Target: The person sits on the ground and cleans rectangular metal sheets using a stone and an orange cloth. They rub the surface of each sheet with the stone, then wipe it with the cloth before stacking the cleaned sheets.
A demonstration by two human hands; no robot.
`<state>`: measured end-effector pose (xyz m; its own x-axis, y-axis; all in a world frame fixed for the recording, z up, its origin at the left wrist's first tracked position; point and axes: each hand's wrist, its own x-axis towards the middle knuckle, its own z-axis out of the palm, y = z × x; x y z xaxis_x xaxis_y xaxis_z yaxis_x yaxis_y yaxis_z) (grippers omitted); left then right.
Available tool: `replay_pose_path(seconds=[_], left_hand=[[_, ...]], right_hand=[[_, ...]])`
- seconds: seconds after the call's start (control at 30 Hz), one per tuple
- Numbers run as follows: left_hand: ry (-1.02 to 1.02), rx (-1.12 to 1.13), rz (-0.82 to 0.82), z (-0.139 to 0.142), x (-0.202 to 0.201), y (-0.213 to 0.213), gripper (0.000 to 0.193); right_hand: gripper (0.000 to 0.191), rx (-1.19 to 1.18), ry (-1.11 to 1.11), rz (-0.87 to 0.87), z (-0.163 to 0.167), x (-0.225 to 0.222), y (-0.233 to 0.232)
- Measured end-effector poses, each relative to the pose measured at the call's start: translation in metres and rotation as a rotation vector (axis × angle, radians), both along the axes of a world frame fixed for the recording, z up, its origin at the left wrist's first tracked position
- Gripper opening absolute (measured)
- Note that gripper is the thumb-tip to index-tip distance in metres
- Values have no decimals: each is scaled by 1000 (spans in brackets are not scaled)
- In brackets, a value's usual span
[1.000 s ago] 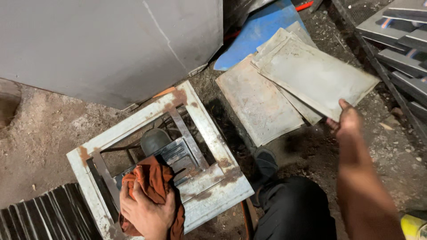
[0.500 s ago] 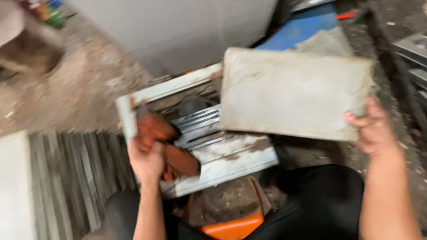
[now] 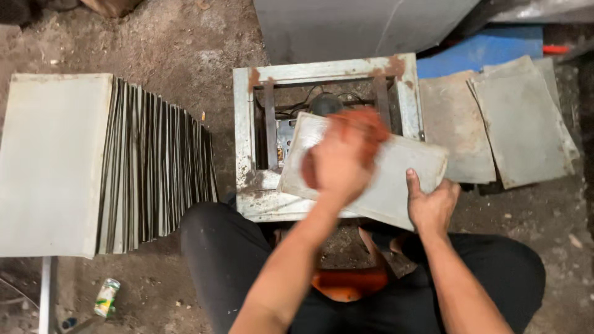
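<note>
**Metal plate wiped with a rag over a rusty frame**

Seated low on an orange stool point(image 3: 349, 281), knees spread to either side of the work. Grey metal plate point(image 3: 396, 185) laid tilted across the near right corner of the rusty square frame point(image 3: 247, 136), which serves as a bench, so the sheet sits raised and within easy reach of both arms. Right hand point(image 3: 433, 207) clamped on the plate's near edge, thumb lying on top and the fingers presumably curled beneath, seemingly to keep the sheet from sliding while it is rubbed. Left hand point(image 3: 337, 164) pressed down on the middle of the plate, closed around a rust-red rag point(image 3: 359, 124); blurred by motion, so the exact curl of the fingers cannot be told.

To the left, a long row of plates on edge point(image 3: 154, 167), packed tight like files, with one broad sheet point(image 3: 52, 161) lying flat beside them. To the right, a loose fan of dusty plates point(image 3: 507, 124) overlapping on a blue sheet point(image 3: 489, 46), kept apart from the row.

Inside the frame, a dark round part and some wires point(image 3: 325, 102), half covered by the plate and hard to identify. Large grey panel point(image 3: 365, 25) cut off at the top edge. A small can point(image 3: 106, 297) on the dirt floor at lower left, its label too small to read. Underside of the plate hidden.
</note>
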<state>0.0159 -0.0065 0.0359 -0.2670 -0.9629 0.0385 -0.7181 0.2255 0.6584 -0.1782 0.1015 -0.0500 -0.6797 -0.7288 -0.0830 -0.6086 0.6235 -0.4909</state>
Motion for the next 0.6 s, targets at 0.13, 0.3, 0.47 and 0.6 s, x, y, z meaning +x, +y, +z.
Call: replay_pose_path(seconds=[0.13, 0.3, 0.47, 0.6], left_hand=[[-60, -316, -136, -9, -57, 23, 61], [-35, -58, -46, -27, 27, -31, 26], [-370, -325, 343, -31, 64, -64, 53], [-54, 55, -18, -29, -58, -31, 21]], right_hand=[[86, -11, -4, -51, 6, -1, 3], [84, 46, -191, -28, 22, -2, 2], [86, -58, -277, 55, 19, 8, -4], [86, 43, -260, 3, 19, 7, -8]])
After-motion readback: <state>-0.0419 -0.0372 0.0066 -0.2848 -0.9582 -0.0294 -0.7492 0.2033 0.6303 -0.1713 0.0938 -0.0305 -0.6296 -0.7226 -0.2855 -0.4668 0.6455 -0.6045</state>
